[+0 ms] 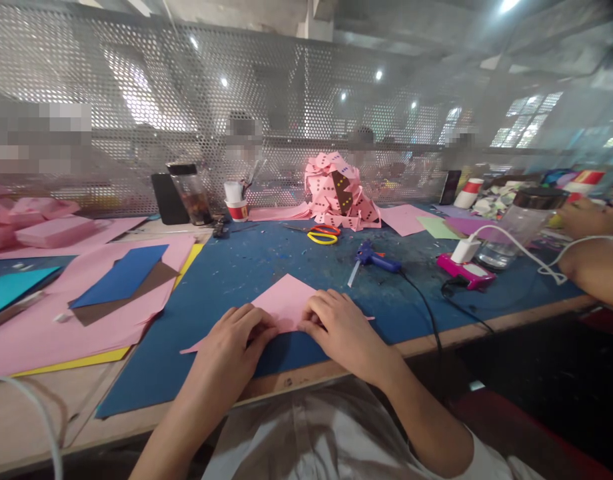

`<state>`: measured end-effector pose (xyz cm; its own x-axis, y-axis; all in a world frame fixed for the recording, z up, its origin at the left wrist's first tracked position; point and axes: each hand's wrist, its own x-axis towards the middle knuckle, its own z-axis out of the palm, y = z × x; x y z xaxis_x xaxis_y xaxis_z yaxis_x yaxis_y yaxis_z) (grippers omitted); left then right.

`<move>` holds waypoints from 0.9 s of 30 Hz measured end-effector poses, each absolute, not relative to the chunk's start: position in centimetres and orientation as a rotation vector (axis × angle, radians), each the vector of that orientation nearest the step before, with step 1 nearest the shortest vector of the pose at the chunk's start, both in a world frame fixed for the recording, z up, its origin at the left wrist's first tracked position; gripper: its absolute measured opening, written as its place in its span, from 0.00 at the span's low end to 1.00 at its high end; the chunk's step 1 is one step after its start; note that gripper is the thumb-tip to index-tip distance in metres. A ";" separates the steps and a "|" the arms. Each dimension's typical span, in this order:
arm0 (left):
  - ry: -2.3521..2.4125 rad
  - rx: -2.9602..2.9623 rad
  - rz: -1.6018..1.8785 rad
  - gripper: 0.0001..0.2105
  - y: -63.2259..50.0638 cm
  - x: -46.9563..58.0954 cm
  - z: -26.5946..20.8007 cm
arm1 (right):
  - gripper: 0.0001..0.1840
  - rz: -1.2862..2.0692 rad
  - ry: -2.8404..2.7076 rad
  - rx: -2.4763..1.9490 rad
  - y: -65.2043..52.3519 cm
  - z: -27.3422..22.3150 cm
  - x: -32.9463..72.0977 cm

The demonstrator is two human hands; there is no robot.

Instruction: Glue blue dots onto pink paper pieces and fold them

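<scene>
A pink sheet of paper (287, 298) lies on the blue mat in front of me, one corner pointing away and a narrow tip showing past each hand. My left hand (244, 337) pinches its near edge on the left, thumb and fingers together. On the right, my right hand (334, 325) grips the same edge with curled fingers. The near edge looks folded or rolled between the hands; its exact shape is partly hidden by my fingers. Beyond the paper lie scissors (324, 235) with red and yellow handles and a blue hot glue gun (374, 259).
Stacked pink sheets (111, 327) carry blue and brown pieces at left. A dotted pink paper pile (336, 190) stands at the back. A pink power strip (466, 272), a clear jar (516, 230) and trailing cables occupy the right, near another person's arm (594, 267). Perforated metal panels rise behind.
</scene>
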<state>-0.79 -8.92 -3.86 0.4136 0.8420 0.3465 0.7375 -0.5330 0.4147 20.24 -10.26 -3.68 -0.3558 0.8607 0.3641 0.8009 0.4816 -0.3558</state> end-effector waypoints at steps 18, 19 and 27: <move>1.390 2.752 0.726 0.11 -10.4 -0.3 -4.0 | 0.03 0.148 -2.228 -1.384 -10.5 -3.4 20.1; 1.396 2.766 0.741 0.10 -10.7 -0.2 -4.1 | 0.03 0.147 -2.231 -1.383 -10.5 -3.4 20.1; 1.289 2.854 0.827 0.12 -12.0 0.7 -5.0 | 0.02 0.121 -2.262 -1.392 -10.4 -3.1 20.1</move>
